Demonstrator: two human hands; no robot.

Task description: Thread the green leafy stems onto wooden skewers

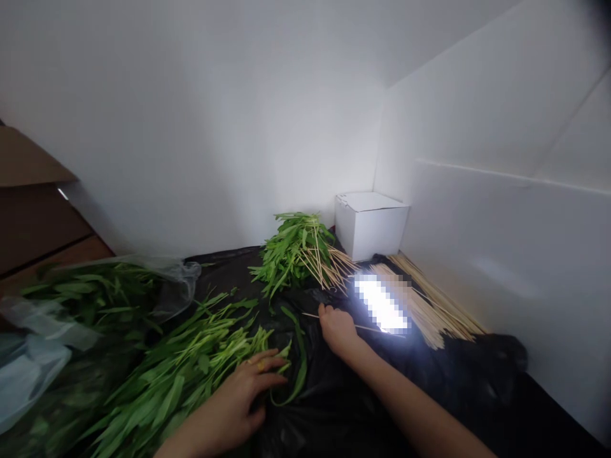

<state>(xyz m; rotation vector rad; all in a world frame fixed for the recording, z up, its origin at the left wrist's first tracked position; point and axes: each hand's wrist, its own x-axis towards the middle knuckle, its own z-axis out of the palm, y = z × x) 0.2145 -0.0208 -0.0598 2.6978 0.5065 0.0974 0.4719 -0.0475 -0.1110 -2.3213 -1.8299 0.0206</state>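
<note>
The work looks partway through: beyond the hands a heap of greens with sticks through or among it, the finished pile (298, 251) by its look, lies with its stick ends pointing toward the right hand (338, 327). Plenty seems left, as a broad spread of loose greens (191, 362) lies under and to the left of the left hand (260, 388), more fill a clear bag (179, 292) farther left, and a thick bundle of bare sticks (424, 312) rests to the right, past the right hand. The right hand is pinched around one stick (367, 328), which carries no leaf that shows. The left hand is loosely curled, thumb well apart from the fingers, at the ends of the loose greens, with nothing plainly gripped. One long leaf (302, 356) lies between the hands. Just beyond the right hand is a bright, pixelated patch (382, 305), too masked to identify. Everything rests on wrinkled black plastic (324, 407); what supports it cannot be told. Beyond the hands, a white box (377, 229) stands in the corner of pale walls (214, 127), and a brown carton (38, 210) stands at the far left.
</note>
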